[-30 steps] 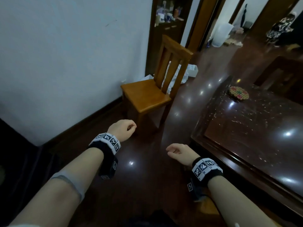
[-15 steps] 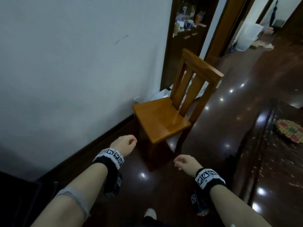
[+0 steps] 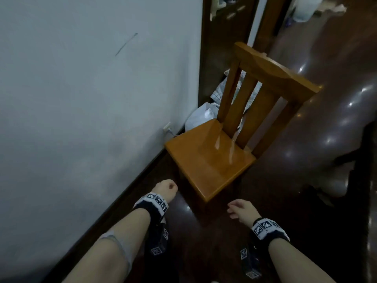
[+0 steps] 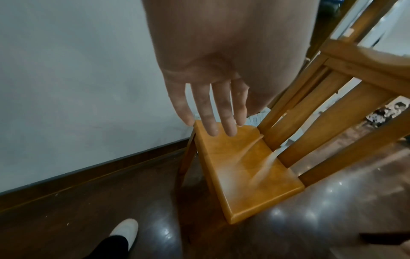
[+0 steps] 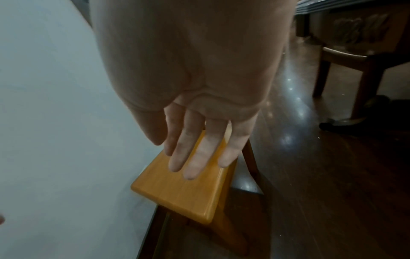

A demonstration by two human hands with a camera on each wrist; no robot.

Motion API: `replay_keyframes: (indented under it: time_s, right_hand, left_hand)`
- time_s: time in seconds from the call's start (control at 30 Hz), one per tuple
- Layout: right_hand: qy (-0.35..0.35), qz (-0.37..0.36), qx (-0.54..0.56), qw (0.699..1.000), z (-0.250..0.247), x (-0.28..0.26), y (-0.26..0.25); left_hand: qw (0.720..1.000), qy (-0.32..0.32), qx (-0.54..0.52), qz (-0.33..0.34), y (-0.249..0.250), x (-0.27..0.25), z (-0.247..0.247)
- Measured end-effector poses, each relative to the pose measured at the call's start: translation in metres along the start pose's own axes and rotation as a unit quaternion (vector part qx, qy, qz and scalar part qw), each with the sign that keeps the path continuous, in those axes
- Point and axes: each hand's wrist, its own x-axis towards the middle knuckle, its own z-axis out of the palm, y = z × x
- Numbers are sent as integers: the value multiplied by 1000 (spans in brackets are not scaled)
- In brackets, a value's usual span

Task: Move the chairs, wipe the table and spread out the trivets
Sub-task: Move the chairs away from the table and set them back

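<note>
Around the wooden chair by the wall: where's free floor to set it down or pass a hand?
Free: glossy floor right of the chair, up to the dark table edge; also floor between the seat front and both hands, left hand, right hand. Crowded: behind the backrest, white bags against the wall.

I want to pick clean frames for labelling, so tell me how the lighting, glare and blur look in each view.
Head view: dim, with bright ceiling-light spots on the glossy floor, and the wooden chair fairly sharp. Left wrist view: left hand close and soft, pale sheen streaks on the chair seat. Right wrist view: darkest, right hand filling the frame, slightly smeared.
</note>
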Motion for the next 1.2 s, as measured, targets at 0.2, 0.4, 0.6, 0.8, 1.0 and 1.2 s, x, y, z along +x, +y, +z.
replay_keyframes:
  time_s: [0.2,0.4,0.6,0.8,1.0,1.2]
  right_hand:
    - [62,103,100,988,40,82,-24]
    - [61,175,95,978,76,147,-20]
    - [106,283,223,927,114,188,28]
    - [40,272,224,935,134,220,60]
    - [47,268,247,930,145,249,67]
    - [41,280,392,876,161,262,70]
  left_hand:
    - [995,-80,68,7,3,122,-31]
    - [984,-120,129,6,2,208,-22]
    - [985,-135,-50,-100,-13,250,36]
    - [972,-199,-2,-128,-36,283,91]
    - [965,-219,-28,-140,-50,311,130]
    - [952,-158,-165,-202,-48,314,158]
